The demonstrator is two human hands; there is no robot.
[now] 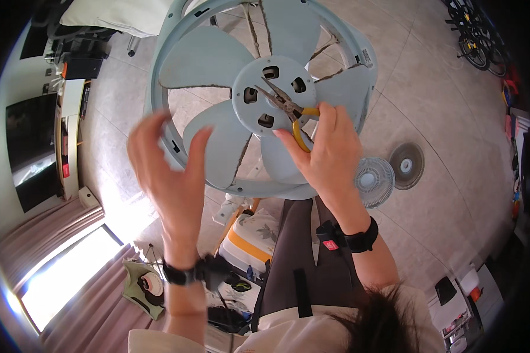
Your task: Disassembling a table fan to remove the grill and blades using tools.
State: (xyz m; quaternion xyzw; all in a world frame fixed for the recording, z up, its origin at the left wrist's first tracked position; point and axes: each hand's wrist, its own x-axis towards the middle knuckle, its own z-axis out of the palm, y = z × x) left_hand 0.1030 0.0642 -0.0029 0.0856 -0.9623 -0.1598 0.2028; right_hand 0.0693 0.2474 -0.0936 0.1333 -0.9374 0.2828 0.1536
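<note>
A pale blue fan (206, 57) is in front of me with its front grille off, its blades bare and edged with dark dust. Several square holes ring its round hub (255, 119). Over the hub, my right hand (333, 141) grips needle-nose pliers (288, 107) by their yellow handles, the jaws parted and pointing up and left. Whether the pliers touch the hub, I cannot tell. My left hand (169, 159) is raised at the lower left of the fan's frame, thumb and fingers spread, slightly blurred, holding nothing.
Two round grilles, one pale (374, 181) and one dark (407, 166), lie on the tiled floor to the right. Below the fan at left stands a chair with a patterned cushion (252, 235). A green bag (142, 289) is near the curtains. Bicycles (476, 44) stand at the far right.
</note>
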